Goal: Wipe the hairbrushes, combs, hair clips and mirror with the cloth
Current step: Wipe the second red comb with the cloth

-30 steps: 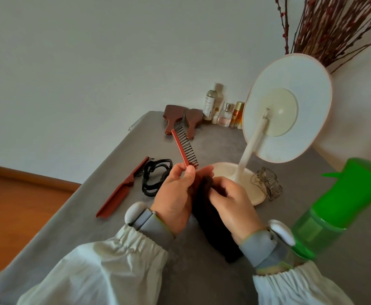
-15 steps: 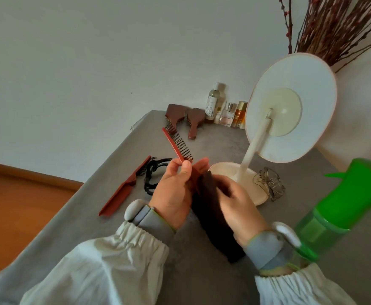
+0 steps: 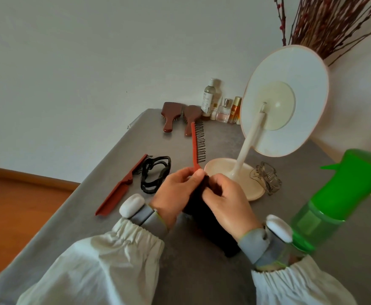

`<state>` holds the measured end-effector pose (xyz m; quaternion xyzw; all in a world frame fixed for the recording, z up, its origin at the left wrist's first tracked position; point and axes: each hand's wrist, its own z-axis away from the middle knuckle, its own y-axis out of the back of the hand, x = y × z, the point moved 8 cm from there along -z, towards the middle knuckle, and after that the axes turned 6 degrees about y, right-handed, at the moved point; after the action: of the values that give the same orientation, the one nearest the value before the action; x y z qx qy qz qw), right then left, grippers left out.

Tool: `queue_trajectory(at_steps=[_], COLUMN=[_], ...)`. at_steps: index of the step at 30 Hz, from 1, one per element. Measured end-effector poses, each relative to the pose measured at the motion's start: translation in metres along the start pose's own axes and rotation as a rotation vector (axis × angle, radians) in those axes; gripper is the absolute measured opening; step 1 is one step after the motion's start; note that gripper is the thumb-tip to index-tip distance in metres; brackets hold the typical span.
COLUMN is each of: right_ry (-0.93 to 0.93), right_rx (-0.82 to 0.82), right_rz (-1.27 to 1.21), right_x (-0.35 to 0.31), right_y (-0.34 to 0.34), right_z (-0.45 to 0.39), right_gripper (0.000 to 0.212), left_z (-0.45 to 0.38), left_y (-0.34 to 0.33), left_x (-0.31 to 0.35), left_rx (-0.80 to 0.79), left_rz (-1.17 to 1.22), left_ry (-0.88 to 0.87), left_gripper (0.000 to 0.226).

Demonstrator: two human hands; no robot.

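Observation:
My left hand (image 3: 175, 192) pinches the handle end of a red comb with black teeth (image 3: 196, 146), which points up and away from me. My right hand (image 3: 226, 201) grips a dark cloth (image 3: 208, 230) wrapped around the comb's handle; the cloth hangs down between my wrists. A second red comb (image 3: 123, 186) lies on the grey table (image 3: 92, 216) to the left, beside a black hair clip (image 3: 156, 175). Two brown wooden hairbrushes (image 3: 171, 115) lie at the far end. A white round mirror on a stand (image 3: 283, 111) shows its back, with a clear claw clip (image 3: 266, 178) by its base.
A green spray bottle (image 3: 338, 199) stands close at the right, just past my right wrist. Small bottles (image 3: 222, 104) line the wall at the far end. Dried branches (image 3: 334, 23) rise behind the mirror. The table's left edge drops to a wooden floor (image 3: 15, 203).
The comb has swung from leaning left to nearly upright, and the cloth has slid along its handle. Both hands stay together in the same spot.

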<state>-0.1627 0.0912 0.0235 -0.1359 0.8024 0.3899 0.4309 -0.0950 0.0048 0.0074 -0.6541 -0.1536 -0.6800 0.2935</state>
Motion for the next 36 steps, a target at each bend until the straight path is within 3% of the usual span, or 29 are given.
queue_trajectory(at_steps=[3,8,11,15,17,19,23,24,28,30,33,36], right_ry=[-0.008,0.045,0.036,0.099,0.074,0.007,-0.216,-0.197,0.096,0.125,0.034,0.038], right_rx=[-0.025,-0.064,-0.136,0.016,0.060,0.084,0.210,0.185,-0.066,-0.085,-0.149,-0.047], right_rz=[-0.042,-0.009,-0.001,0.098,0.138,-0.038,-0.782,-0.784,-0.162,-0.092,-0.204,0.021], right_x=[0.002,-0.005,-0.006,-0.011,-0.006,0.001,0.018,0.017,-0.010,-0.007,-0.001,0.001], right_y=[-0.003,-0.006,-0.005,0.003,0.006,0.009,0.013,0.012,-0.003,-0.004,-0.005,0.002], right_z=[0.002,-0.001,-0.002,-0.003,-0.004,-0.006,-0.002,-0.002,-0.001,-0.001,0.001,0.000], right_gripper=[0.014,0.007,0.022,0.003,0.016,0.019,0.044,0.043,0.012,0.011,0.013,0.015], left_z=[0.000,-0.001,-0.001,-0.001,0.000,-0.001,-0.002,-0.001,0.001,0.002,0.001,-0.001], left_y=[0.012,0.010,0.014,0.007,0.000,0.001,0.013,0.013,0.016,0.021,0.023,0.019], left_x=[0.006,0.003,0.008,0.002,-0.002,0.000,0.010,0.011,0.017,0.020,0.021,0.016], left_rx=[0.075,0.033,0.062,0.038,-0.004,-0.007,0.030,0.029,0.072,0.109,0.132,0.135], left_rz=[-0.060,0.090,0.177,0.198,0.202,0.238,0.349,0.363,0.345,0.308,0.256,0.252], left_ry=[-0.028,0.013,-0.006,0.000,0.037,0.034,0.000,-0.007,-0.068,-0.100,-0.134,-0.125], left_gripper=[0.013,0.014,0.013,0.015,0.017,0.018,0.018,0.018,0.013,0.014,0.012,0.012])
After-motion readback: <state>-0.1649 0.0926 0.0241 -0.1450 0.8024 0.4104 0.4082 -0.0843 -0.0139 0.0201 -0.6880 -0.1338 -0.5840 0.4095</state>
